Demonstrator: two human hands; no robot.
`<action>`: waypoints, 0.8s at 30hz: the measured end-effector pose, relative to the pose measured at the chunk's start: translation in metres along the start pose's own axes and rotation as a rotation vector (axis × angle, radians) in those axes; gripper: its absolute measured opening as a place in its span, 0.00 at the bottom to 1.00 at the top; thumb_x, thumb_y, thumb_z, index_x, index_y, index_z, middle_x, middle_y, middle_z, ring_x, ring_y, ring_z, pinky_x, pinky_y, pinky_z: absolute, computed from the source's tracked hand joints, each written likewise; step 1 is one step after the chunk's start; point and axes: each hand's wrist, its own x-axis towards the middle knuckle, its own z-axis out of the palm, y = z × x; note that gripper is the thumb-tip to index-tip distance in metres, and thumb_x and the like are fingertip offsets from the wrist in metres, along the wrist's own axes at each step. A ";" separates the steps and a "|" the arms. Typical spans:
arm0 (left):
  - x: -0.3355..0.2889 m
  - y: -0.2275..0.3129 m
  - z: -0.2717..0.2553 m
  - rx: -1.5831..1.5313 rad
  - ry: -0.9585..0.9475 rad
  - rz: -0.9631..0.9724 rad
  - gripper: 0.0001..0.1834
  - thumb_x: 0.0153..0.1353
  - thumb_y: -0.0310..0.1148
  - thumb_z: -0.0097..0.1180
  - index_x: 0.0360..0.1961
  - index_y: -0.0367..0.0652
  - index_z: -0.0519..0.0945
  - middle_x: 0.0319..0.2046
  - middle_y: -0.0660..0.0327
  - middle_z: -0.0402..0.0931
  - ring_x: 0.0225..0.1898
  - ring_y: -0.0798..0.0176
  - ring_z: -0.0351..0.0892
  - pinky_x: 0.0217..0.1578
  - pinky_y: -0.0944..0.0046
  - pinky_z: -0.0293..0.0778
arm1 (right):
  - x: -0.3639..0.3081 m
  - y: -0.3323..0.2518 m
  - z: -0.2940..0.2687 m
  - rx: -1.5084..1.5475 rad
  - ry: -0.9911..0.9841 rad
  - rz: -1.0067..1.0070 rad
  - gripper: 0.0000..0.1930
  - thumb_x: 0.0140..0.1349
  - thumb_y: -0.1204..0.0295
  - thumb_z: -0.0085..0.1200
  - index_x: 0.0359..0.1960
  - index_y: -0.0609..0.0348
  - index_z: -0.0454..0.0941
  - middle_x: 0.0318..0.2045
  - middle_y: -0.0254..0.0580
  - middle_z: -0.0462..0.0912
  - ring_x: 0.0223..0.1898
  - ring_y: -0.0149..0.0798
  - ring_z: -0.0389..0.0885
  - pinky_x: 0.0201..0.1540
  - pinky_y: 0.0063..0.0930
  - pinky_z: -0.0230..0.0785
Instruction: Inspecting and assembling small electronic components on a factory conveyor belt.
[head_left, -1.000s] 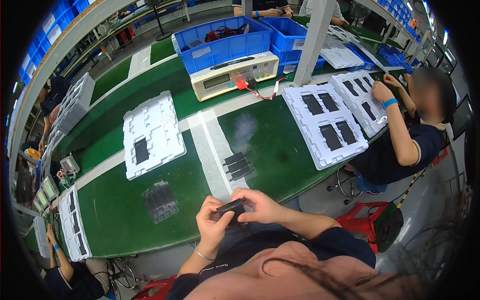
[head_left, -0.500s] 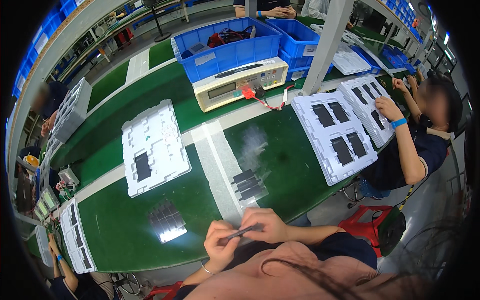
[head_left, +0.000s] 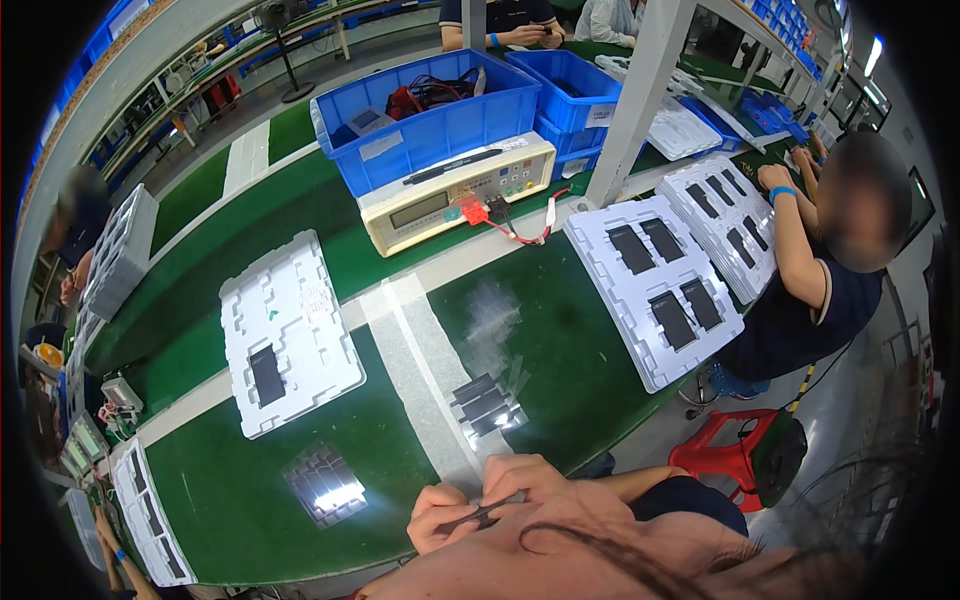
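Close to my body, at the table's near edge, my left hand [head_left: 437, 517] and my right hand [head_left: 527, 478] pinch a thin dark flat piece [head_left: 478, 516] between them. It shows nearly edge-on, and my fingers cover its ends. Just beyond my right hand lies a fanned group of flat black pieces [head_left: 488, 404] on clear film. Another overlapping group of dark, shiny pieces [head_left: 326, 485] rests to the left of my left hand. Farther off on the left, a white moulded tray [head_left: 325, 350] carries one black rectangular piece [head_left: 266, 376].
A white tray [head_left: 646, 282] with several black pieces lies at right, beside another tray [head_left: 722, 238] near a co-worker [head_left: 835, 290]. A cream bench meter [head_left: 455, 200] with red and black leads stands before a blue bin [head_left: 430, 140]. A grey post [head_left: 640, 105] rises behind. A red stool [head_left: 725, 455] stands at right.
My view has shifted, and both hands now appear lower in the picture, still pinching the dark piece. The co-worker's hand at right has moved away from over the far tray.
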 end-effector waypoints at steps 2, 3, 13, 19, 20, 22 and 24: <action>-0.001 0.002 0.000 -0.005 0.014 -0.013 0.10 0.44 0.19 0.61 0.32 0.33 0.78 0.27 0.56 0.69 0.27 0.63 0.69 0.27 0.67 0.65 | 0.000 -0.002 0.002 0.008 -0.005 0.030 0.07 0.51 0.75 0.59 0.31 0.63 0.77 0.28 0.41 0.75 0.29 0.36 0.73 0.29 0.24 0.64; 0.000 0.003 0.001 -0.017 0.020 -0.027 0.10 0.44 0.19 0.61 0.31 0.33 0.78 0.27 0.56 0.69 0.27 0.63 0.69 0.27 0.67 0.65 | 0.000 -0.003 0.001 0.008 -0.003 0.058 0.07 0.51 0.75 0.59 0.32 0.63 0.77 0.28 0.41 0.75 0.29 0.36 0.73 0.30 0.24 0.64; 0.000 0.000 0.000 0.027 0.011 -0.041 0.09 0.45 0.19 0.59 0.30 0.32 0.77 0.28 0.56 0.69 0.27 0.63 0.69 0.26 0.68 0.65 | 0.001 -0.007 -0.001 0.000 -0.007 0.128 0.08 0.52 0.74 0.58 0.32 0.63 0.76 0.30 0.41 0.75 0.31 0.36 0.74 0.31 0.24 0.65; -0.002 0.000 0.000 0.001 0.037 -0.002 0.09 0.45 0.19 0.60 0.31 0.32 0.77 0.28 0.56 0.69 0.26 0.63 0.70 0.25 0.69 0.66 | 0.004 -0.006 0.001 -0.014 -0.090 0.150 0.08 0.51 0.75 0.59 0.32 0.63 0.76 0.31 0.41 0.76 0.32 0.36 0.74 0.32 0.25 0.66; -0.001 0.001 0.000 0.010 0.007 0.020 0.09 0.45 0.19 0.60 0.30 0.32 0.78 0.27 0.56 0.70 0.25 0.63 0.71 0.24 0.69 0.66 | 0.004 -0.006 0.001 -0.016 -0.103 0.122 0.08 0.50 0.75 0.59 0.32 0.63 0.76 0.31 0.41 0.76 0.32 0.37 0.74 0.32 0.25 0.66; 0.001 0.001 0.000 0.021 -0.022 0.040 0.09 0.44 0.18 0.61 0.30 0.32 0.78 0.27 0.56 0.70 0.24 0.63 0.71 0.24 0.69 0.66 | 0.003 -0.005 0.001 -0.014 -0.115 0.095 0.08 0.50 0.75 0.59 0.31 0.63 0.76 0.31 0.41 0.76 0.32 0.37 0.74 0.32 0.25 0.66; 0.003 0.000 -0.001 0.001 -0.043 0.063 0.09 0.43 0.18 0.61 0.30 0.31 0.79 0.26 0.57 0.70 0.24 0.62 0.72 0.23 0.68 0.66 | 0.003 -0.006 0.002 -0.024 -0.107 0.086 0.09 0.49 0.74 0.60 0.31 0.62 0.76 0.30 0.40 0.76 0.31 0.37 0.74 0.31 0.25 0.66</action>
